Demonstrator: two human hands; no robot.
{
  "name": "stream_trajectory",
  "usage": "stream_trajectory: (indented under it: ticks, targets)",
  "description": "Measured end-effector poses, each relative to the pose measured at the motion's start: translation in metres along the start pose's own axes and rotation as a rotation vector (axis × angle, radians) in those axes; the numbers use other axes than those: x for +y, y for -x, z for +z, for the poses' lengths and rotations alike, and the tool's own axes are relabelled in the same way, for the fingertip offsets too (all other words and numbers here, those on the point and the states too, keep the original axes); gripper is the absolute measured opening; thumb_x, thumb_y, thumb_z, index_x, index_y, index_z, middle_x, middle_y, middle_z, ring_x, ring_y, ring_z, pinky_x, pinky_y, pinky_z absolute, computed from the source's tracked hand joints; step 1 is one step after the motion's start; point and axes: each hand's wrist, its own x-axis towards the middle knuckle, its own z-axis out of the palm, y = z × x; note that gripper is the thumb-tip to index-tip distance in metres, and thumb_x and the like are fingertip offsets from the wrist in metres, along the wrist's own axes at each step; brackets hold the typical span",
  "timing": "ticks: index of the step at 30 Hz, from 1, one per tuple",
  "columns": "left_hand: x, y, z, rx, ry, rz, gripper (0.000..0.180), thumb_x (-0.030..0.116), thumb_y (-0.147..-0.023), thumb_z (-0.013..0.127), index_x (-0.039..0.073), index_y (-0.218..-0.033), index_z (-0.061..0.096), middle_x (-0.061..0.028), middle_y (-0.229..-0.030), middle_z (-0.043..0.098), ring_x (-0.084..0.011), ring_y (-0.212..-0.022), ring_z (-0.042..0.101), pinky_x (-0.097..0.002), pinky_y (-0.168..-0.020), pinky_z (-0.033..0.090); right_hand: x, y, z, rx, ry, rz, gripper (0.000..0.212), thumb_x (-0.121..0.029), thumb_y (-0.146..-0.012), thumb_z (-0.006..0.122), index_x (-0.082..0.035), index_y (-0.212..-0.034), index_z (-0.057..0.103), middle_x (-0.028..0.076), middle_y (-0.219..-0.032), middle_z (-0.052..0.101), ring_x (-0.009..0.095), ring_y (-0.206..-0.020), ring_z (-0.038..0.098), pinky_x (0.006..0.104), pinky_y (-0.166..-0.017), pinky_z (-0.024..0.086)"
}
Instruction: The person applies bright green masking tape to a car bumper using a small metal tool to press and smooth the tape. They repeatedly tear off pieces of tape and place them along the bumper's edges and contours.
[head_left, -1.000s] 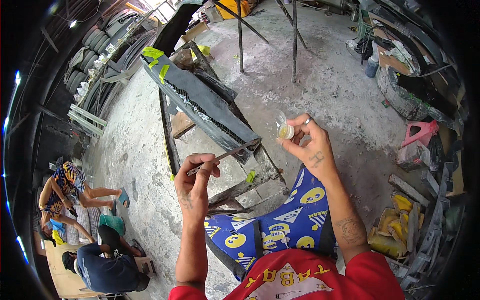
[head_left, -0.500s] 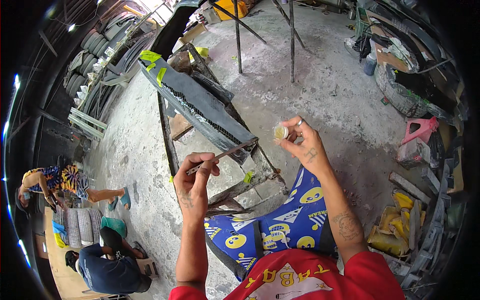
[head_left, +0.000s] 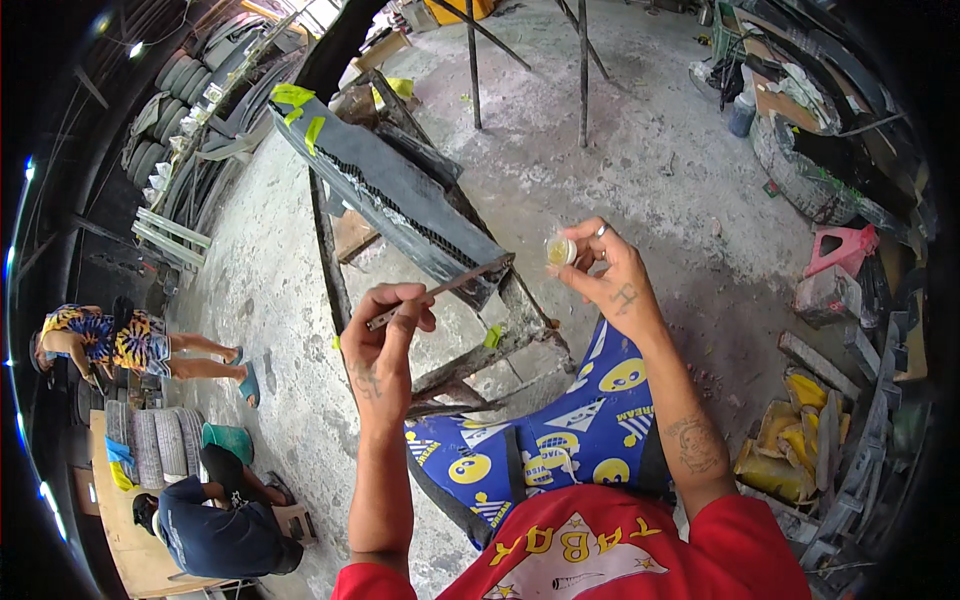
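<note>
A thin, long metal tool (head_left: 452, 282) with a narrow blade is pinched in my left hand (head_left: 382, 335), its tip pointing up and to the right. My right hand (head_left: 607, 272) grips a small round container (head_left: 561, 251) with a white rim and something yellowish showing in it. The blade's tip is apart from the container. Behind the tool, a long grey panel (head_left: 385, 190), like a car body part with a dark mesh strip, lies on a worn metal stand (head_left: 455, 375). Yellow-green tape (head_left: 292, 95) sticks to the panel's far end.
Two people are at the left: one standing in a patterned shirt (head_left: 130, 335), one seated in a dark blue shirt (head_left: 220, 530) near stacked tyres (head_left: 158, 440) and a green bucket (head_left: 227, 445). Yellow pieces (head_left: 790, 440) and metal bars lie at the right, below a pink plastic object (head_left: 842, 248).
Both hands keep their holds, the left slightly higher in the picture. The panel and stand have shifted slightly up and left in view. The standing person has changed posture.
</note>
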Motion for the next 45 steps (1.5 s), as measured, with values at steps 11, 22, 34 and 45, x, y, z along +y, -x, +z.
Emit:
stream_trajectory:
  ticks: [11, 22, 34, 45]
  targets:
    - [-0.002, -0.001, 0.0, -0.009, -0.013, 0.048, 0.018, 0.006, -0.099, 0.059, -0.006, -0.11, 0.066, -0.0116, -0.095, 0.068, -0.0153, -0.083, 0.062, -0.029, -0.081, 0.049, 0.006, 0.007, -0.002, 0.016, -0.008, 0.035, 0.034, -0.005, -0.087, 0.077, -0.007, -0.115, 0.059, -0.001, -0.088, 0.067, 0.004, -0.074, 0.057, 0.0211, -0.051, 0.048]
    - [-0.007, -0.006, -0.001, -0.016, 0.005, 0.063, 0.019, 0.007, -0.099, 0.059, -0.006, -0.111, 0.066, -0.0116, -0.096, 0.068, -0.0156, -0.083, 0.062, -0.0292, -0.081, 0.049, 0.014, 0.013, -0.008, 0.079, -0.029, 0.047, 0.037, -0.007, -0.084, 0.08, -0.006, -0.116, 0.06, 0.003, -0.086, 0.07, 0.007, -0.067, 0.057, 0.0231, -0.047, 0.046]
    - [-0.003, -0.003, 0.0, -0.036, -0.03, 0.058, 0.019, 0.007, -0.099, 0.059, -0.006, -0.112, 0.066, -0.0118, -0.095, 0.067, -0.016, -0.084, 0.062, -0.0298, -0.08, 0.049, 0.015, 0.025, -0.011, 0.108, -0.05, 0.073, 0.038, -0.008, -0.085, 0.08, -0.005, -0.116, 0.06, 0.004, -0.089, 0.07, 0.007, -0.069, 0.058, 0.0226, -0.049, 0.046]
    - [-0.003, -0.005, 0.003, -0.027, -0.061, 0.074, 0.019, 0.007, -0.099, 0.059, -0.006, -0.112, 0.066, -0.0118, -0.094, 0.068, -0.0154, -0.083, 0.062, -0.0295, -0.08, 0.049, 0.016, 0.026, -0.014, 0.111, -0.052, 0.08, 0.038, -0.009, -0.085, 0.08, -0.005, -0.116, 0.059, 0.004, -0.089, 0.07, 0.007, -0.069, 0.058, 0.023, -0.049, 0.046]
